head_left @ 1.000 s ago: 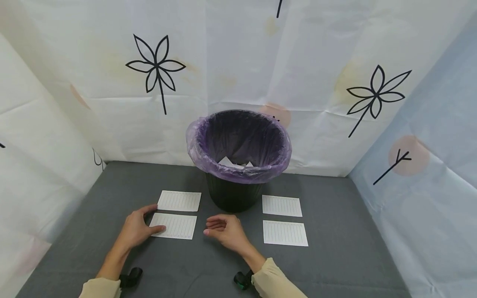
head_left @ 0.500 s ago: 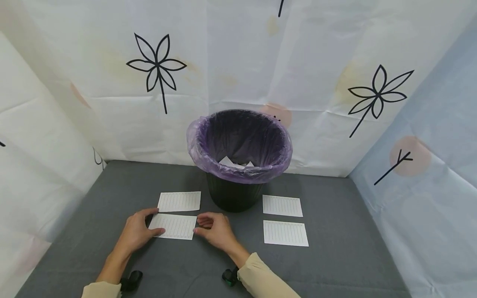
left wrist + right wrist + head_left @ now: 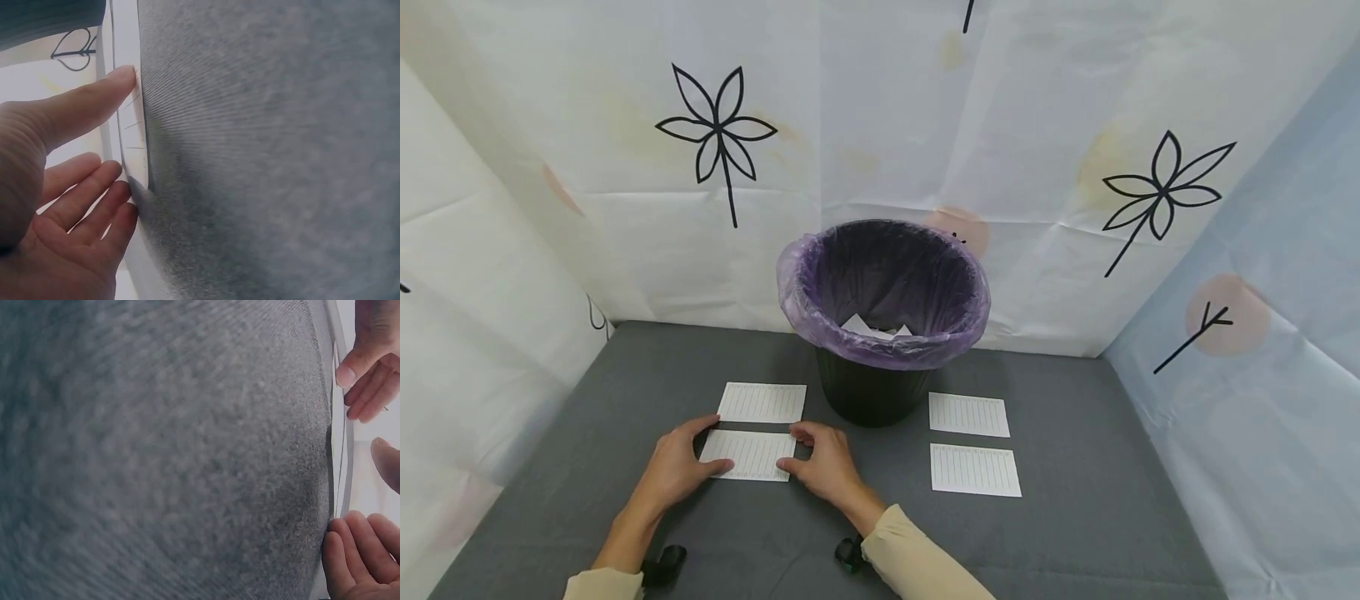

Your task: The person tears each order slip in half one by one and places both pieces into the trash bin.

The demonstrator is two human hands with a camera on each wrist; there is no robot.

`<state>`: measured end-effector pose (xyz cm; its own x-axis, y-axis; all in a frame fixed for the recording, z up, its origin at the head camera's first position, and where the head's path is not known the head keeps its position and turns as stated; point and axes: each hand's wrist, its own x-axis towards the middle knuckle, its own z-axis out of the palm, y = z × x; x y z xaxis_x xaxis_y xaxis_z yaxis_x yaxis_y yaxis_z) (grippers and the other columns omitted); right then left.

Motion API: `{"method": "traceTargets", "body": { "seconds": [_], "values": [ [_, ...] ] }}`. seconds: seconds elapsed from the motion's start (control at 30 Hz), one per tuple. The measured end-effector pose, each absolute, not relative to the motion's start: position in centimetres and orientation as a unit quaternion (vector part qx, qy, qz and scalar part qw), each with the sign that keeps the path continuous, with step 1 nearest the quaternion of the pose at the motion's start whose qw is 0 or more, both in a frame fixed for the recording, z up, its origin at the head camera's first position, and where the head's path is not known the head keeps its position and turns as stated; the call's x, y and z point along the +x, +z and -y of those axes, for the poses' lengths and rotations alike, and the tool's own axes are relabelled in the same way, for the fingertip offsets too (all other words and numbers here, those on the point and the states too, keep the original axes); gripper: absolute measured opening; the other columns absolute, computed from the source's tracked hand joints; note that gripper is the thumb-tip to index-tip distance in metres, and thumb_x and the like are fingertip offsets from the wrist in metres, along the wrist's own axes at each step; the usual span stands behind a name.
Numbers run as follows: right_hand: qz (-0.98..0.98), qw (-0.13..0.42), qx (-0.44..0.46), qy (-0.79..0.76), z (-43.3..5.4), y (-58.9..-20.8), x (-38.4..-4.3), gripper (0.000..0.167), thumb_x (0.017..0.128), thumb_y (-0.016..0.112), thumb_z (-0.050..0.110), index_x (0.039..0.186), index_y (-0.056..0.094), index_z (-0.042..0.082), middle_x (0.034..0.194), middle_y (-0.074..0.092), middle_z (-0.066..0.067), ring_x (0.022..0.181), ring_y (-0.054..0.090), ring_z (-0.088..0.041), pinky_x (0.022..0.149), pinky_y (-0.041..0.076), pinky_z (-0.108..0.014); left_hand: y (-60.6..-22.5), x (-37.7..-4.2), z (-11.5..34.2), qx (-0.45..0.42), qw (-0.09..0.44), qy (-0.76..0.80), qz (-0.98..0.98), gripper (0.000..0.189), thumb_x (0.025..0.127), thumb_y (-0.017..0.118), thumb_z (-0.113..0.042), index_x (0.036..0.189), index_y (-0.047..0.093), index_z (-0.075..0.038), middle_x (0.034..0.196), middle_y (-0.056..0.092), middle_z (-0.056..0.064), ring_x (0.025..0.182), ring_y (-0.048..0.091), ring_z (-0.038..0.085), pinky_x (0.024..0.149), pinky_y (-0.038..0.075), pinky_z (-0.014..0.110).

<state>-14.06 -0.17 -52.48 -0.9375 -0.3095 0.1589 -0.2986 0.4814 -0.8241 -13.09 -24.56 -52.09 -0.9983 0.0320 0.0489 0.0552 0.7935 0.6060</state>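
Observation:
Two white lined cards lie at the left of the grey table, a nearer card (image 3: 751,454) and a farther card (image 3: 763,402). The left hand (image 3: 673,462) is at the nearer card's left side, thumb on its surface and fingers by its upper left corner. In the left wrist view, that thumb (image 3: 94,103) touches the card and the other fingers are loosely extended. At the card's right edge is the right hand (image 3: 827,467), its fingertips close to the upper right corner. The right wrist view shows its thumb (image 3: 389,465) apart from the card and its fingers slightly bent.
Behind the cards stands a dark bin (image 3: 876,392) with a purple liner (image 3: 793,287) and white paper pieces (image 3: 865,328) inside. On the right lie another pair of lined cards, one farther (image 3: 968,414) and one nearer (image 3: 975,470). Printed white cloth (image 3: 880,108) surrounds the table.
The right hand has moved left from the space beside the nearer left card to that card's right edge. The left hand has stayed almost in place. The right pair of cards has not moved.

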Motion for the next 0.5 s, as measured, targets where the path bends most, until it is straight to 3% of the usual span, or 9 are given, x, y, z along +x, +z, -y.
{"method": "traceTargets", "body": {
  "seconds": [0.23,0.5],
  "values": [
    [-0.872,0.006,-0.176,-0.457,0.37,-52.62,-14.05,0.052,0.078,0.09,0.013,0.124,0.069,0.002,0.118,0.071,-0.009,0.107,0.066,-0.019,0.096,0.051,-0.031,-52.09,-12.87,24.4,-0.014,0.018,-0.318,0.948,0.067,0.071,0.093,-0.012,0.125,0.062,0.014,0.125,0.06,0.036,0.119,0.055,0.054,0.098,0.042,0.065],
    [-0.882,0.011,-0.181,-0.435,0.71,-52.66,-14.33,0.052,0.077,0.09,0.014,0.123,0.069,0.001,0.116,0.071,-0.008,0.106,0.065,-0.018,0.097,0.049,-0.031,-52.0,-12.98,24.15,-0.032,0.023,-0.331,0.943,0.052,0.068,0.092,-0.003,0.113,0.069,0.009,0.107,0.07,0.023,0.1,0.066,0.041,0.089,0.049,0.059]
  ]
}}
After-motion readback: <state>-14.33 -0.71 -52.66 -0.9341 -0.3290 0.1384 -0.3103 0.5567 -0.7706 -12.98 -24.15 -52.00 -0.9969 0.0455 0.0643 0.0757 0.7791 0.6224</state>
